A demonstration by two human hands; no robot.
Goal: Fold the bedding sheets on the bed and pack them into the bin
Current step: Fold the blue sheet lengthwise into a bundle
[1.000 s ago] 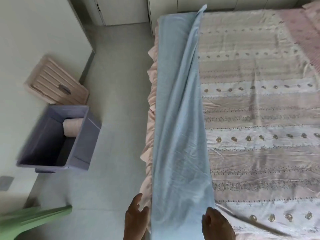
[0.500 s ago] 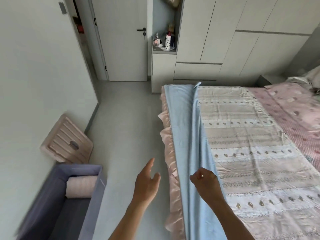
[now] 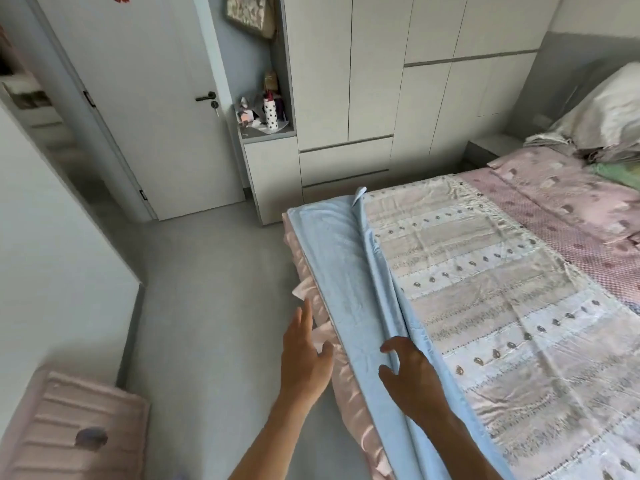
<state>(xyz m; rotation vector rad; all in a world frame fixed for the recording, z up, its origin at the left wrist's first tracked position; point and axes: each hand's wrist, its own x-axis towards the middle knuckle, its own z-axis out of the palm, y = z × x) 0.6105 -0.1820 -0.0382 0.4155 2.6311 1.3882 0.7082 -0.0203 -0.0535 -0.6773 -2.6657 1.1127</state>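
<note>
Hands over the bed's edge: left hand (image 3: 306,355) with fingers straight and spread above the pink frill (image 3: 323,327); right hand (image 3: 410,379), fingers apart, on the folded blue sheet (image 3: 341,271).

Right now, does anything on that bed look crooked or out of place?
Mostly tidy. The blue sheet lies as a long folded strip along the bed's near edge, but its far corner sticks up and its inner edge is rumpled. Both hands are open.
</note>
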